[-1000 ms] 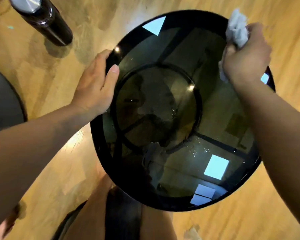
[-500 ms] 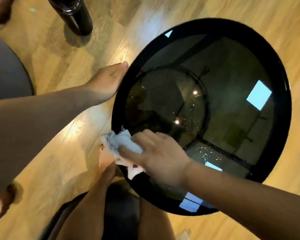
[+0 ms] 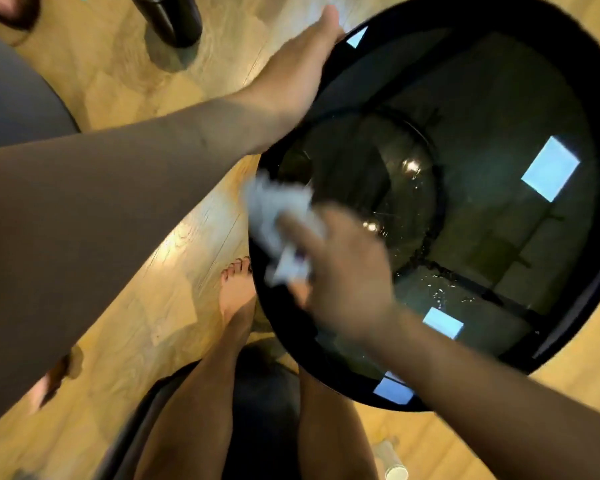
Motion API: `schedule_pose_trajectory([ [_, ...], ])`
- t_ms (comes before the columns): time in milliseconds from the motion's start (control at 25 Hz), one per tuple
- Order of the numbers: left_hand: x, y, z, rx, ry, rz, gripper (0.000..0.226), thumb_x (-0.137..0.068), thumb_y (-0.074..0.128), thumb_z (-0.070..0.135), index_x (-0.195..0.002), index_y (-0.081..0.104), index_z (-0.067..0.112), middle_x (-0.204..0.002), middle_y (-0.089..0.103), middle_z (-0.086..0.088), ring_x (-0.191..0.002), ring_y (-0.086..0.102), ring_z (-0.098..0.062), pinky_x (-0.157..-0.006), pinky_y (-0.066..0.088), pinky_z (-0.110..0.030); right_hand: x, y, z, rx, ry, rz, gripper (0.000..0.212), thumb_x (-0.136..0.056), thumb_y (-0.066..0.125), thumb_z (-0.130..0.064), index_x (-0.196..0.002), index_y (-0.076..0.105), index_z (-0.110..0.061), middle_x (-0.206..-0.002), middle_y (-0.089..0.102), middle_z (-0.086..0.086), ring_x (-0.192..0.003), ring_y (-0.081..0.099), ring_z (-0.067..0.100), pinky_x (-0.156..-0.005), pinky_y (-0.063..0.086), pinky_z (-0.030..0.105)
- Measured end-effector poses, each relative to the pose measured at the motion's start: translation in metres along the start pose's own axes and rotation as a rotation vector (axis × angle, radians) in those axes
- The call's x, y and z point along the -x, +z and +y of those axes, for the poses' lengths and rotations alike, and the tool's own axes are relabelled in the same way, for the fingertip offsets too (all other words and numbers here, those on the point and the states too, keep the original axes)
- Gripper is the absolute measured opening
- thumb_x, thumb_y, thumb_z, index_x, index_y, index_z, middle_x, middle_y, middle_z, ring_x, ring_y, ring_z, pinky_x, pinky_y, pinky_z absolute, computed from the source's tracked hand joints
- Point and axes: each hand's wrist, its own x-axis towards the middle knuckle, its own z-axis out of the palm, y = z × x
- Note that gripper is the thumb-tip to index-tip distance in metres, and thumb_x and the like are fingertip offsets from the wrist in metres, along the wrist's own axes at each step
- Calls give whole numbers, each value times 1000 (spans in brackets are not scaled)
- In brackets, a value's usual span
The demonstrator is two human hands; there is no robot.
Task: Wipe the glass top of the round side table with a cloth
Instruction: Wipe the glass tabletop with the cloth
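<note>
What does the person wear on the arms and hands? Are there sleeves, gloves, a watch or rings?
Nothing worn shows. The left forearm and right forearm are bare, no sleeve in view. The left hand and right hand have no gloves, and neither wrist carries a watch. The right hand is blurred, so small rings cannot be excluded.

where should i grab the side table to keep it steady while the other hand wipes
Probably the black rim at its far left, reached from outside the edge, where the left hand rests. That broad band gives purchase off the glass and lies apart from the cloth under the right hand at the near left.
</note>
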Motion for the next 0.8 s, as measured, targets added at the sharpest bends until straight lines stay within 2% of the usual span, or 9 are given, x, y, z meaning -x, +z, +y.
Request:
schedule_pose_trajectory([
  [40, -1, 2, -2, -114, 32, 8, 49, -104, 16, 47, -132, 50, 25, -115, 59, 8, -104, 54, -7, -94, 43, -24, 32, 3, -13, -42, -140, -120, 50, -76, 72, -42, -119, 54, -21, -96, 60, 11, -82, 59, 31, -61, 50, 34],
  [120, 1, 6, -7, -313, 131, 45, 43, -105, 19, 40, -133, 47, 22, -98, 54, 8, -87, 49, -4, -77, 39, -15, 54, 4, -2, -44, -387, -286, 45, -78, 69, -39, -118, 59, -23, -94, 62, 12, -80, 59, 29, -60, 50, 33],
  [240, 1, 7, -10, -358, 158, 73, 39, -105, 19, 39, -121, 49, 19, -82, 45, 9, -69, 41, -2, -64, 36, -14, 6, -13, 40, 133, -504, -208, 37, -81, 60, -43, -114, 66, -26, -95, 62, 10, -80, 58, 29, -58, 42, 33],
  [320, -1, 6, -10, -318, 140, 83, 38, -105, 19, 40, -110, 49, 17, -79, 45, 7, -68, 41, -5, -67, 37, -23, -42, -34, 66, 214, -265, 25, 43, -81, 55, -49, -116, 62, -25, -100, 60, 10, -84, 58, 31, -57, 43, 33],
  [400, 0, 6, -11, -278, 131, 90, 38, -105, 21, 41, -109, 51, 18, -80, 49, 8, -71, 46, -5, -67, 38, -21, -84, -55, 96, 247, 133, 240, 46, -79, 54, -46, -121, 57, -27, -112, 58, 9, -98, 58, 30, -64, 47, 36],
  [480, 1, 7, -12, -261, 131, 87, 34, -105, 22, 41, -103, 49, 21, -75, 45, 9, -68, 43, -5, -66, 37, -22, -114, -71, 113, 192, 480, 386, 47, -79, 50, -45, -122, 57, -27, -120, 59, 5, -109, 57, 24, -76, 48, 35],
  [520, 1, 7, -12, -248, 132, 88, 33, -104, 23, 42, -101, 49, 22, -73, 43, 8, -66, 41, -7, -66, 36, -24, -117, -69, 109, 158, 554, 412, 47, -80, 51, -43, -124, 57, -26, -120, 60, 4, -108, 58, 23, -76, 46, 31],
  [640, 0, 7, -10, -250, 131, 99, 31, -104, 23, 43, -99, 47, 23, -69, 43, 10, -61, 41, -6, -61, 34, -24, -64, -29, 54, 11, 387, 328, 49, -76, 60, -36, -124, 58, -23, -104, 60, 10, -91, 60, 31, -67, 47, 31],
  [800, -1, 8, -9, -300, 98, 95, 25, -104, 21, 44, -96, 41, 30, -68, 39, 11, -61, 39, -5, -61, 38, -23, 71, 13, -27, -58, -82, -110, 45, -77, 65, -48, -113, 63, -21, -89, 57, 10, -69, 56, 28, -53, 49, 29],
])
